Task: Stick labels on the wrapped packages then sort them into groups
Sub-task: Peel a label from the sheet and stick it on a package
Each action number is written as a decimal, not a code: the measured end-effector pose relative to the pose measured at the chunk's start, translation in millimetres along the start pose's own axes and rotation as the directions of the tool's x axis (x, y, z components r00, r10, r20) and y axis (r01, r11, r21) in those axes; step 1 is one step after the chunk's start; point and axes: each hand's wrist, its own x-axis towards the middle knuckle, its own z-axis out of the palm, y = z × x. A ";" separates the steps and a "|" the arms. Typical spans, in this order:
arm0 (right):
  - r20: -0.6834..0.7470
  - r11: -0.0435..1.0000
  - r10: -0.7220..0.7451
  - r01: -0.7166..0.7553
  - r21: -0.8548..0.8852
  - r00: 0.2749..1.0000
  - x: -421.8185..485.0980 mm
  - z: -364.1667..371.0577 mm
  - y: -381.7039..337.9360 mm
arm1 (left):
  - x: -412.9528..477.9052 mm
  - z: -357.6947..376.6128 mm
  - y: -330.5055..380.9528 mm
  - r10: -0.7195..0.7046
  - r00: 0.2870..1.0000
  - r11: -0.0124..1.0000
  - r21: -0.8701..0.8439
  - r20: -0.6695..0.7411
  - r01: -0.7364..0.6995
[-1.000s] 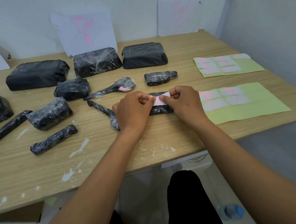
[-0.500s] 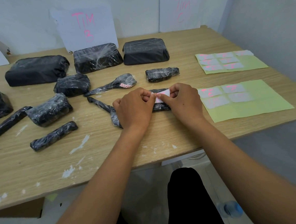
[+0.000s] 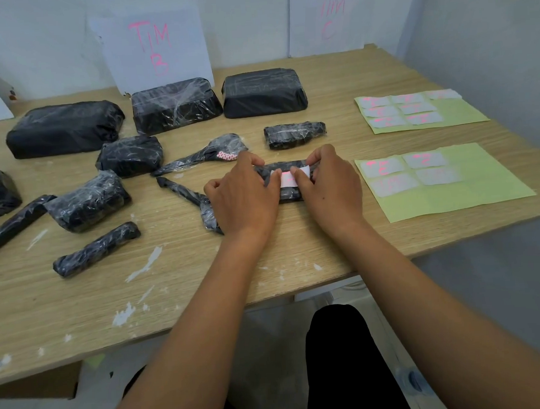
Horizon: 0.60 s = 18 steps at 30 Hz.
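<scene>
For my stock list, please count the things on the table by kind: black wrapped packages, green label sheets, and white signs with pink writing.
Black wrapped packages: 12
Green label sheets: 2
White signs with pink writing: 2
Total: 16

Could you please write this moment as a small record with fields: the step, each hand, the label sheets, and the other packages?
step: a white label is being pressed onto a small package
left: the left hand grips the package, thumb on the label
right: the right hand does the same from the other end
sheets: near sheet and far sheet, green, both carrying labels, lie to the right
others: black wrapped packages lie left and behind
</scene>
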 end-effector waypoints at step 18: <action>0.201 0.934 -0.320 0.344 -0.096 0.926 -7.8 -30.4 11.2 | -5.9 -23.3 -10.3 0.321 0.930 0.934 0.101 0.180 -0.342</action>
